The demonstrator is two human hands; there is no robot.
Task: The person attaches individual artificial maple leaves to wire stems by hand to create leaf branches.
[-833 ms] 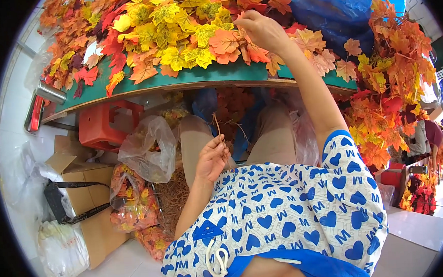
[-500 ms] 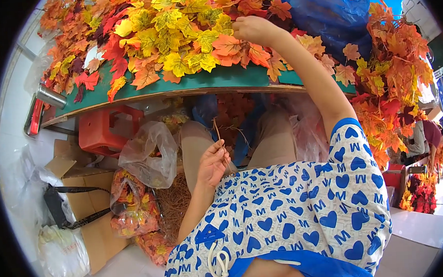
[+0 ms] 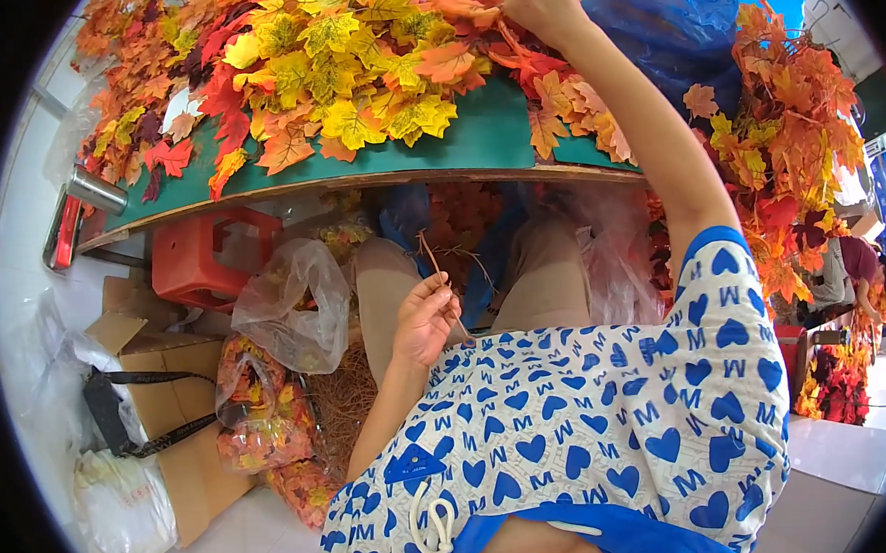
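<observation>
My left hand (image 3: 426, 320) is closed in a pinch round a thin brown twig (image 3: 425, 249), held upright above my lap, with fine side branches. My right hand (image 3: 541, 9) reaches over the far part of the green tabletop (image 3: 490, 129), fingers closed at the end of an orange artificial maple leaf (image 3: 464, 7); the fingertips lie close to the upper edge of the view. Beside it spreads a heap of yellow artificial maple leaves (image 3: 331, 42), and red and orange leaves (image 3: 542, 66) lie under the wrist.
A blue plastic bag (image 3: 660, 25) stands right of the leaf heap, and orange leaf bunches (image 3: 795, 108) hang at the far right. Under the table are a red stool (image 3: 187, 260), a clear plastic bag (image 3: 299, 304), a cardboard box (image 3: 183, 390) and brown twigs (image 3: 345, 412). A person works at far right.
My right hand has moved farther away and slightly right, among the leaves. Leaves at the table's front have shifted, baring more green surface. The left hand still holds the twig, almost unmoved.
</observation>
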